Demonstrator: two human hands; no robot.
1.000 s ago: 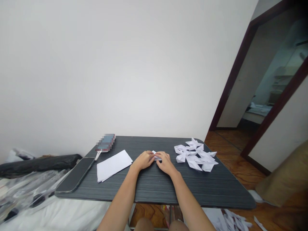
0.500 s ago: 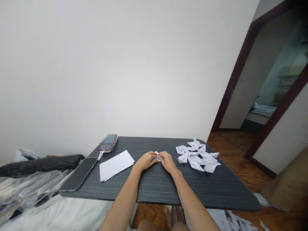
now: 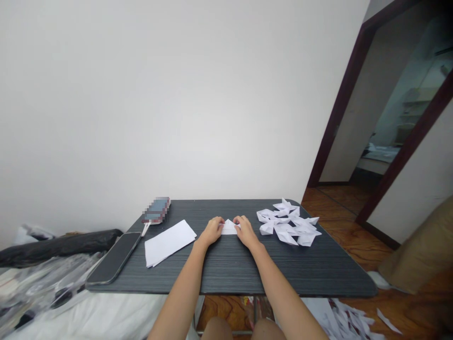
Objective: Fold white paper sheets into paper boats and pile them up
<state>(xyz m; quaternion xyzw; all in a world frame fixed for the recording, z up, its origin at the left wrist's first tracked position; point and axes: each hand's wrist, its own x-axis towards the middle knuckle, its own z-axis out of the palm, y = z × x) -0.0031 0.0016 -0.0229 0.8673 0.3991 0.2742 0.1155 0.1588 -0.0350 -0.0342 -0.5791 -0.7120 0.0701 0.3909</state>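
A small white folded paper [image 3: 229,228] with a pointed peak on its far side lies near the middle of the dark table. Its left end is pinched by my left hand [image 3: 213,230], fingers curled closed. At the other end my right hand [image 3: 245,230] grips it the same way, so the middle of the paper shows between the two hands. To the right sits a cluster of white folded paper boats [image 3: 283,226]. On the left is a short stack of flat white paper sheets [image 3: 170,243].
A phone-like dark slab [image 3: 115,259] lies at the table's left edge, with a blurred-out device [image 3: 156,211] behind it. The dark table [image 3: 230,276] stands against a white wall. Paper scraps [image 3: 348,321] litter the floor below right. A doorway opens at the right.
My hands have moved apart along the paper, uncovering its middle and peak. The camera view has shifted slightly.
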